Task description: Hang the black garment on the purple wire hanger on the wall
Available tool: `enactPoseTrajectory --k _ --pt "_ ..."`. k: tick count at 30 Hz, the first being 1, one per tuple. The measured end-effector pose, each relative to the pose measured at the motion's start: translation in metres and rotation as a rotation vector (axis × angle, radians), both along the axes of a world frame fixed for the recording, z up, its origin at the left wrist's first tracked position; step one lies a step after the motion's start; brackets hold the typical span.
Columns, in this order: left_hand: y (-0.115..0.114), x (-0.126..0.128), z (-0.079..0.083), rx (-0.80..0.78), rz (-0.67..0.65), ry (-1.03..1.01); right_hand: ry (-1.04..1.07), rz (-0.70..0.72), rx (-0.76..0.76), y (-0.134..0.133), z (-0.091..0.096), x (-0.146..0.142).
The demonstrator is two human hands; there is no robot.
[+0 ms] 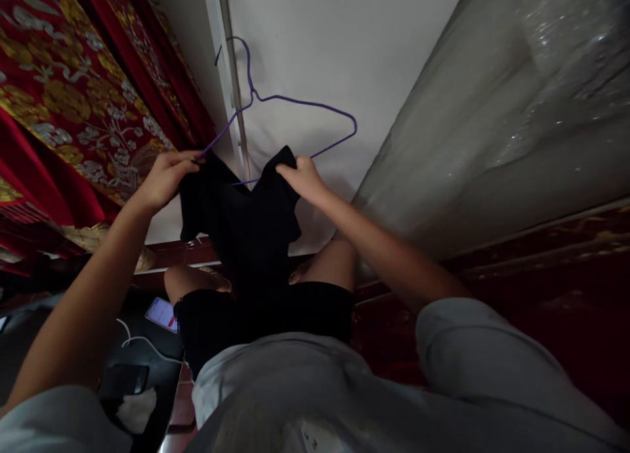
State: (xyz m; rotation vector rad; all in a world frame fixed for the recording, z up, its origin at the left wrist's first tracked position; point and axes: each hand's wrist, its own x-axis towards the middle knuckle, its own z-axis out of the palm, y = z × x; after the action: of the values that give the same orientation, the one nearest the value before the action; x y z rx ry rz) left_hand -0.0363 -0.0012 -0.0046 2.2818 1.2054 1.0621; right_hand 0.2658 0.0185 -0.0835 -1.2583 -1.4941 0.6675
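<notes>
A purple clothes hanger (pixel 308 102) is in front of the white wall panel, its hook at a metal strip. Over the hanger's left end lies one shoulder of a black short-sleeved shirt (pixel 241 226). My left hand (pixel 170 179) is closed there, pinching the cloth at the hanger's end. With my right hand (pixel 308 179) I pinch the shirt's other shoulder, near the neckline. The hanger's right end sticks out bare beyond that hand. Below, the shirt hangs down between my knees and merges with my dark shorts.
A red and gold embroidered curtain (pixel 73 85) hangs at the left. On a dark surface at lower left lie a lit phone (pixel 161 314), a white cable (pixel 147 341) and a crumpled white tissue (pixel 136 408). Something large wrapped in clear plastic (pixel 492 125) stands at the right.
</notes>
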Motion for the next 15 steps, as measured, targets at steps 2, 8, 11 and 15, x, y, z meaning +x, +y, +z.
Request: enactPoseTrajectory --k 2,8,11,15 --pt "-0.001 0.022 0.015 0.168 -0.024 0.09 0.021 0.086 0.013 -0.005 -0.001 -0.011" --pt "0.008 0.034 0.017 0.21 0.074 0.208 -0.032 0.065 0.237 -0.024 0.0 -0.002" --pt "0.013 0.018 0.017 0.208 0.082 0.218 0.022 -0.19 0.407 -0.025 0.004 0.033" --pt "0.022 0.004 0.026 0.175 0.045 0.242 0.054 -0.155 0.274 -0.013 0.023 0.083"
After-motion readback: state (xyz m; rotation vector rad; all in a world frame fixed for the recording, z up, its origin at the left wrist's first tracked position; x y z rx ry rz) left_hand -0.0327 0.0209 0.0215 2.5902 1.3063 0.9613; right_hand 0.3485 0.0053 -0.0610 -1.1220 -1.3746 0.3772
